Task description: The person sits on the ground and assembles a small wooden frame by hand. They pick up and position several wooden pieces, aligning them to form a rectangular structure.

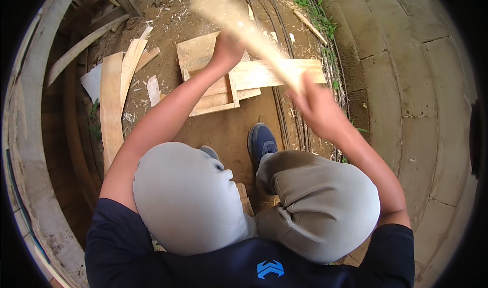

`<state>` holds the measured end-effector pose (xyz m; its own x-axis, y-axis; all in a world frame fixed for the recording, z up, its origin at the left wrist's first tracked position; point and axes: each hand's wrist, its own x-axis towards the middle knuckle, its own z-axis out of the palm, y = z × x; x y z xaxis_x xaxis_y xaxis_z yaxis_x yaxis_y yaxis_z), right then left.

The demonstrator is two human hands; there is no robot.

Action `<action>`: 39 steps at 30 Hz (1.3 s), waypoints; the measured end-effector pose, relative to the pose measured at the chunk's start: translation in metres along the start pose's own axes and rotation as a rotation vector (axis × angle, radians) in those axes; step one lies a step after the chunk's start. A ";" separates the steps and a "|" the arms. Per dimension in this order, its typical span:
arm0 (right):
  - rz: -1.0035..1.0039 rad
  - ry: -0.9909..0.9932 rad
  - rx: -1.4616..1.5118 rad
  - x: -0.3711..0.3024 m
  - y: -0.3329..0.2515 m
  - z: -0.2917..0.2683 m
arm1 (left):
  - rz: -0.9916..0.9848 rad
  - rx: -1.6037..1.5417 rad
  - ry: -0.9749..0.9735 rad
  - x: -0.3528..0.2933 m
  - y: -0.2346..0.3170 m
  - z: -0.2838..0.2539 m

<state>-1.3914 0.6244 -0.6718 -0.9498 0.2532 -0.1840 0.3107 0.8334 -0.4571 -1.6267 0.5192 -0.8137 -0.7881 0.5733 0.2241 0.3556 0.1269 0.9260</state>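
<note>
A pale wooden board [254, 36], smeared by motion, slants from the upper middle down to the right, raised above the ground. My left hand [230, 49] is closed on its near edge, and the fingers are partly hidden behind the wood. At the lower right end, my right hand [320, 107] grips the same board, its fingers blurred. Beneath both hands is a low wooden frame [216, 106] with a raised rim, resting on the ground. Another flat plank [254, 77] lies across it and sticks out to the right.
Curved planks [112, 105] and offcuts lie at the left, beside a dark recess with beams. Wood shavings litter the dirt ground [213, 130]. Thin dark cables [284, 120] run past my right shoe [262, 138]. Grass borders a paved surface [406, 85] at the right.
</note>
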 end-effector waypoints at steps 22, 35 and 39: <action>0.108 -0.118 0.072 0.002 -0.011 -0.051 | -0.112 -0.141 0.031 -0.011 0.000 -0.006; 0.180 -0.126 0.504 0.000 0.008 -0.030 | -0.083 -0.184 -0.053 -0.001 -0.011 0.001; 0.007 0.221 0.267 0.005 -0.015 -0.048 | -0.104 -0.176 -0.036 -0.003 -0.006 -0.005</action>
<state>-1.4030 0.6365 -0.6239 -0.9236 0.3833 -0.0080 0.2884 0.6809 -0.6732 -1.6287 0.5124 -0.8181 -0.7966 0.5932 0.1167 0.1778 0.0453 0.9830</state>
